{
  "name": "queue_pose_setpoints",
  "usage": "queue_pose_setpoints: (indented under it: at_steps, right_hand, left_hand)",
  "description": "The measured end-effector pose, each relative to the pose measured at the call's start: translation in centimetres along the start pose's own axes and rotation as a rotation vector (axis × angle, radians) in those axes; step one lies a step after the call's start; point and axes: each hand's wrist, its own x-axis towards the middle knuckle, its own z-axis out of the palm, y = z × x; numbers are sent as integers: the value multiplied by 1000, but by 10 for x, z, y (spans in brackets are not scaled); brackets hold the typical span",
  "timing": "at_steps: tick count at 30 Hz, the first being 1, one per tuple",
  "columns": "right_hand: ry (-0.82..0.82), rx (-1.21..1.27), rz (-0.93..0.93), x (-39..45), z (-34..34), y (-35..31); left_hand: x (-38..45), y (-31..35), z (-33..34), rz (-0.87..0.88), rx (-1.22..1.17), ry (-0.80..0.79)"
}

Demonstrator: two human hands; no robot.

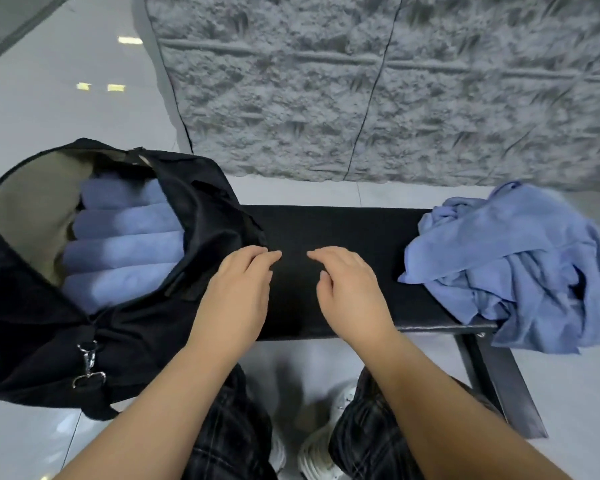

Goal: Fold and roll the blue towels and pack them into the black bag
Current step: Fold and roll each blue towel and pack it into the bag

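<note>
Four rolled towels (125, 251) partly hidden in bag (205, 216).

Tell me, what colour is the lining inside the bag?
Olive-tan. The lining of the bag shows best in the head view, beside the rolled towels.

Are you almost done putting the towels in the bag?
Partly. Four rolled blue towels already lie side by side in the open black bag. Nothing is in hand now: the left hand and right hand are open over the black bench top. A rumpled pile of blue towels at the bench's right end still needs folding, rolling and packing.
</note>
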Motion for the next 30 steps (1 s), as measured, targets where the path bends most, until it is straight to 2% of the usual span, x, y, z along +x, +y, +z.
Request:
queue_pose_setpoints:
  at_steps: [5,8,12,14,17,20,22,27,30]
  right_hand:
    - [162,127,293,-13,-12,46]
    - [188,192,458,-11,-13,64]
    - [137,210,707,-4,-16,91]
    - [58,169,826,-3,-18,99]
    - [-111,104,895,-2,-18,105]
    - [-175,15,897,0,-13,103]
    - [-84,55,879,2,-9,103]
    - [371,255,739,-4,-18,99]
    - [490,449,774,-12,-33,90]
  left_hand:
    - [7,17,24,28,-3,-70]
    - [2,25,37,10,-26,-124]
    - [-7,22,55,-60,-72,-251]
    - [-11,18,60,-80,-68,-300]
    - [-13,15,63,-100,-62,-349]
    - [-12,13,65,-102,-56,-370]
    - [-13,12,66,-92,-45,-382]
    - [-14,12,63,-93,-40,-400]
    - [-16,13,57,-74,-27,-410]
